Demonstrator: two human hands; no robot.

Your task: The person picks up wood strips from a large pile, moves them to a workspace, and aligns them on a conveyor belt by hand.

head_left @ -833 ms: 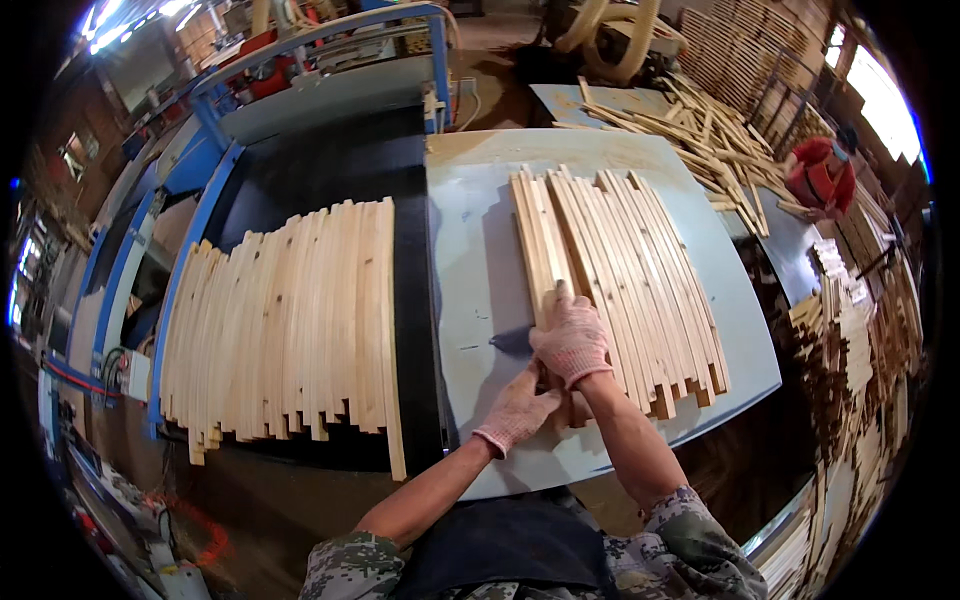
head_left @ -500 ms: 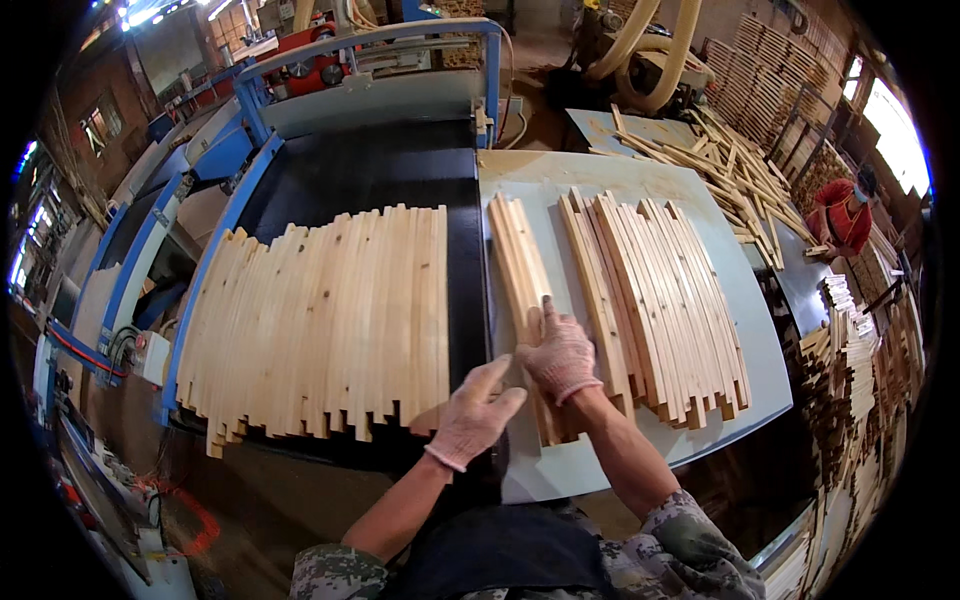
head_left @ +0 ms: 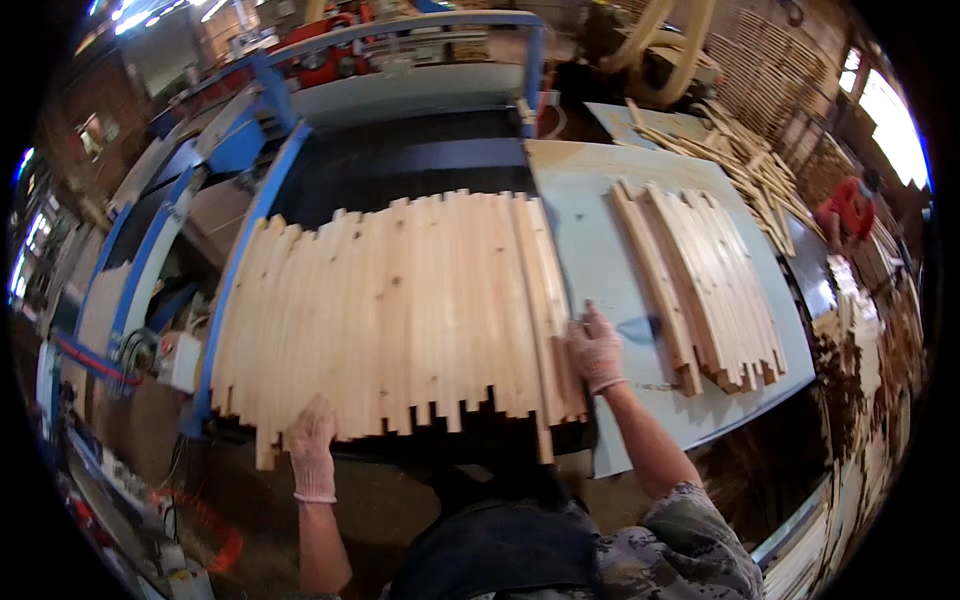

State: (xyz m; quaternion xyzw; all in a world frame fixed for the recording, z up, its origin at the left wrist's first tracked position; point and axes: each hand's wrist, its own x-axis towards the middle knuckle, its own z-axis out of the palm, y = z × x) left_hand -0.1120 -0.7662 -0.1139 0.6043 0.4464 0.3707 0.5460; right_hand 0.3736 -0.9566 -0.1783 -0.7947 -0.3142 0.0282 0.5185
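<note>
A wide row of pale wooden strips (head_left: pixel 370 310) lies side by side on a black conveyor belt (head_left: pixel 400 165), their near ends uneven. At the row's right edge, several strips (head_left: pixel 545 300) stand slightly apart from the rest. My right hand (head_left: pixel 597 352), in a pinkish knitted glove, is beside these strips, its fingers extended and its inner side against or very near the outermost one. My left hand (head_left: pixel 313 445), gloved alike, is at the near-left ends of the row; its fingers are blurred, and I cannot tell whether they grip. More wooden strips (head_left: pixel 705 290) lie on the light-blue table to the right.
The light-blue table (head_left: pixel 590 230) adjoins the belt. A blue machine frame (head_left: pixel 420 20) spans the belt's far end. Beyond the table lies a loose heap of strips (head_left: pixel 740 175). A person in red (head_left: pixel 848 212) is at the far right, near stacked wood.
The bundle of strips under my right hand has moved left from the table onto the belt, against the row. My left hand has shifted left to the row's near ends. The view has also shifted.
</note>
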